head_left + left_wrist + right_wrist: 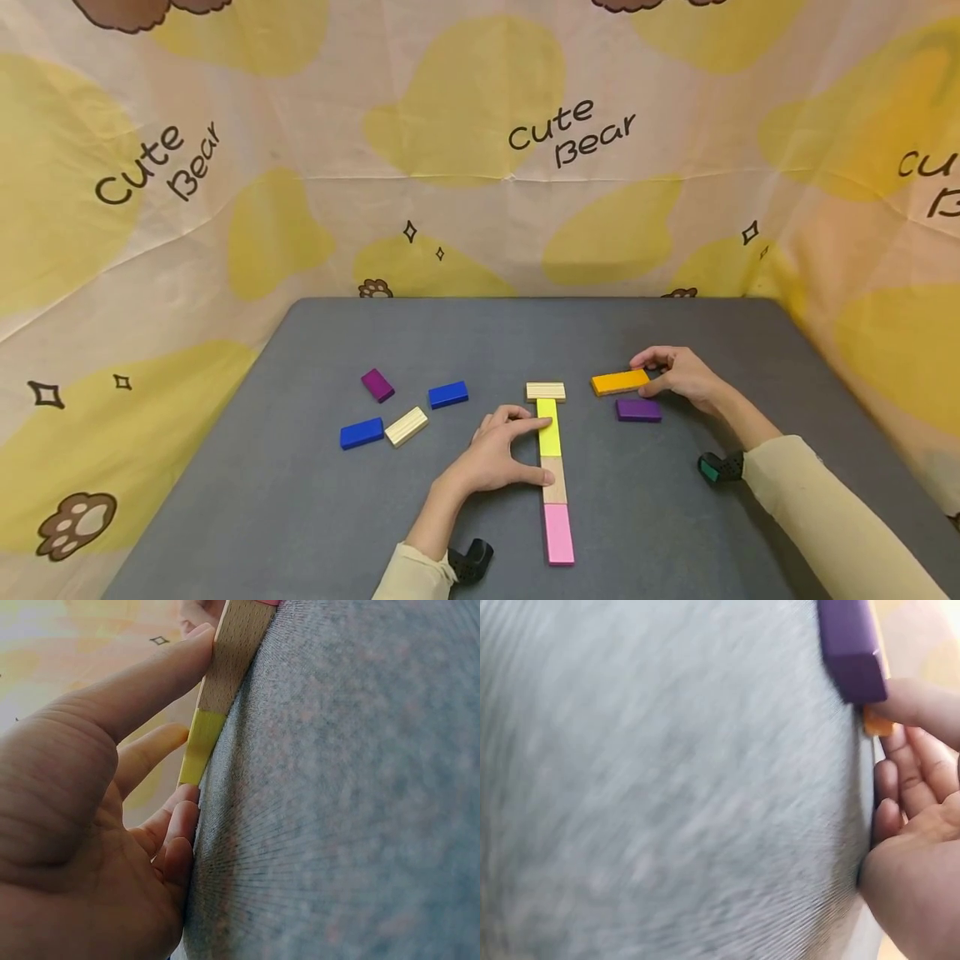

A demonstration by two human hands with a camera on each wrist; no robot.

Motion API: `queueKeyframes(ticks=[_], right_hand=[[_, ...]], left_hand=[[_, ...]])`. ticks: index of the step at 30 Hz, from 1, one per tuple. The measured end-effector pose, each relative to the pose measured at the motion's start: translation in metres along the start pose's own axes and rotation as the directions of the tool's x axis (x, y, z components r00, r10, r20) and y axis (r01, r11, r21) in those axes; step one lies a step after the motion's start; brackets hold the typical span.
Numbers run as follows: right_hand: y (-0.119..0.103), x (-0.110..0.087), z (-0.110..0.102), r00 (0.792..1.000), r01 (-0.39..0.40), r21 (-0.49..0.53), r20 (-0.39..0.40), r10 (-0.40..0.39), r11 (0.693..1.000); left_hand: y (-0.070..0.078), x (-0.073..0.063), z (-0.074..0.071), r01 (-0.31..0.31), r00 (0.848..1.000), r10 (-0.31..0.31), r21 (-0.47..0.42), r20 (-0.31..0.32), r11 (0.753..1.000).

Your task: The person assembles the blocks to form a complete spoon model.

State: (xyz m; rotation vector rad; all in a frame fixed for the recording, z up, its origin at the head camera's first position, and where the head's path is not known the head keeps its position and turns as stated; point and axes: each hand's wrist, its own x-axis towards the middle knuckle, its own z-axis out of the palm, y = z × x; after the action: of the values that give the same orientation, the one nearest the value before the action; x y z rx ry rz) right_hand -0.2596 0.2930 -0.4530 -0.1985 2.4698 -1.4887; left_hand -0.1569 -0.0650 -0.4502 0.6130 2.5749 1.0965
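Observation:
A row of blocks runs toward me: a pale wooden block (545, 392) lies crosswise at the far end, then a yellow block (549, 429), a plain wood block (556, 490) and a pink block (558, 535). My left hand (491, 454) reaches over from the left, thumb touching the plain wood block and index fingertip on the yellow one. To the right, my right hand (690, 379) pinches the right end of an orange block (618, 382) between thumb and fingers. Just nearer than it lies a purple block (638, 411), close to the thumb in the right wrist view.
On the left of the grey table (262, 517) lie a magenta block (377, 385), two blue blocks (447, 394) and a ribbed pale block (407, 427). A patterned yellow-and-cream cloth (450, 150) hangs behind the table's far edge and along its sides.

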Motion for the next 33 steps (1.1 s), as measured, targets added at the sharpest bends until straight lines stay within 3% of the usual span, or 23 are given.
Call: queueKeyframes(ticks=[6, 13, 17, 24, 33], right_hand=[[-0.008, -0.002, 0.0, 0.999, -0.038, -0.016, -0.025, 0.037, 0.999], [-0.019, -0.004, 0.006, 0.997, -0.062, 0.032, -0.054, 0.064, 0.998], [-0.026, -0.005, 0.014, 0.99, -0.09, 0.052, -0.105, 0.095, 0.995], [-0.045, 0.003, 0.043, 0.964, -0.129, 0.15, -0.213, 0.159, 0.98], [-0.066, 0.019, 0.083, 0.977, -0.074, 0.195, -0.181, 0.11, 0.978]], left_hand=[[0.001, -0.001, 0.0, -0.009, 1.0, 0.009, 0.002, -0.004, 1.0], [0.002, -0.001, -0.001, -0.011, 1.0, 0.011, -0.004, -0.009, 1.0], [0.001, -0.001, -0.002, -0.005, 1.0, 0.005, 0.0, -0.005, 1.0], [0.0, -0.001, -0.002, 0.012, 1.0, -0.012, 0.012, -0.001, 1.0], [0.002, -0.001, -0.003, 0.012, 1.0, -0.012, 0.024, 0.008, 1.0]])
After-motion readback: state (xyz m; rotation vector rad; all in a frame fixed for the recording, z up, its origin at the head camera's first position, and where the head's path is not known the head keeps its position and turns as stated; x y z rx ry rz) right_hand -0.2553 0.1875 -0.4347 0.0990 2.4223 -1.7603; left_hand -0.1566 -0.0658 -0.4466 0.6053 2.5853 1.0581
